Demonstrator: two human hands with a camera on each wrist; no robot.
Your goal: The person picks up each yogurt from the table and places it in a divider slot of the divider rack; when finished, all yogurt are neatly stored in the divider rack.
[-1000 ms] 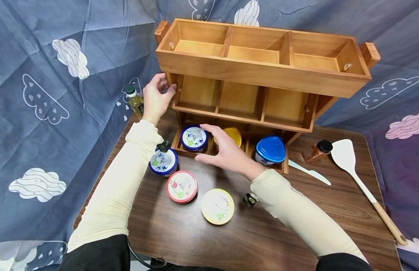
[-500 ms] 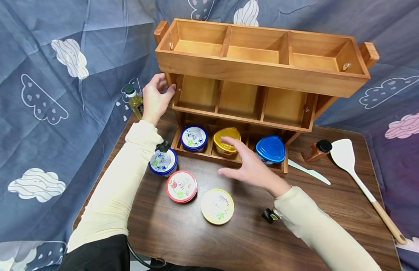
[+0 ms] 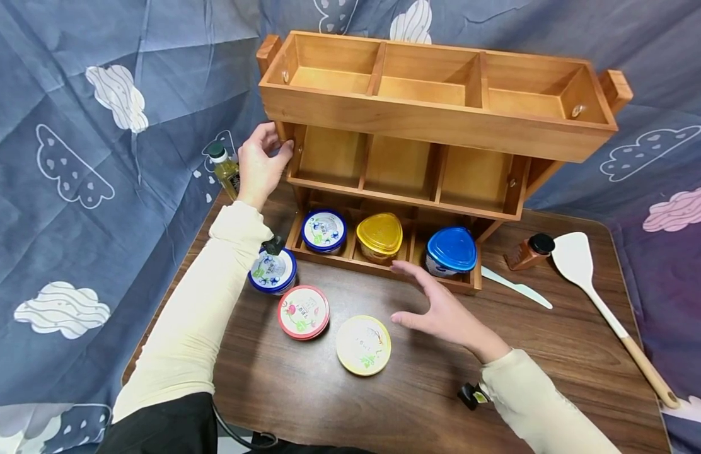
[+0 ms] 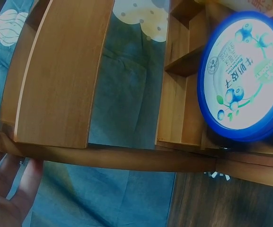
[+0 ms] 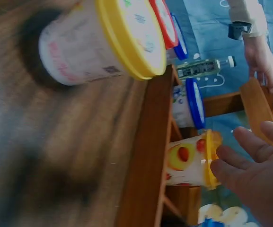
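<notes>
My left hand (image 3: 263, 165) grips the left side post of the three-tier wooden rack (image 3: 435, 129); in the left wrist view its fingers (image 4: 26, 187) are bent about that post. My right hand (image 3: 441, 309) hovers with nothing in it, fingers spread, in front of the bottom tier. That tier bears a blue-lidded tub (image 3: 324, 231) at left, a yellow-lidded cup (image 3: 379, 235) in the middle and a blue-lidded cup (image 3: 451, 251) at right. Out on the table stand a yellow-rimmed tub (image 3: 364, 345), a red-rimmed tub (image 3: 303, 312) and another blue-rimmed tub (image 3: 273, 271), partly behind my left wrist.
A green-capped bottle (image 3: 224, 169) stands left of the rack. To its right lie a pale knife (image 3: 517, 287), a black-capped spice jar (image 3: 529, 251) and a white spatula (image 3: 606, 309) with a wooden handle. Patterned blue cloth (image 3: 101, 239) hangs around the table.
My right hand has drawn back from above the bottom tier's tubs, toward the right and nearer me, uncovering the yellow-lidded cup. The left hand keeps its grip on the rack.
</notes>
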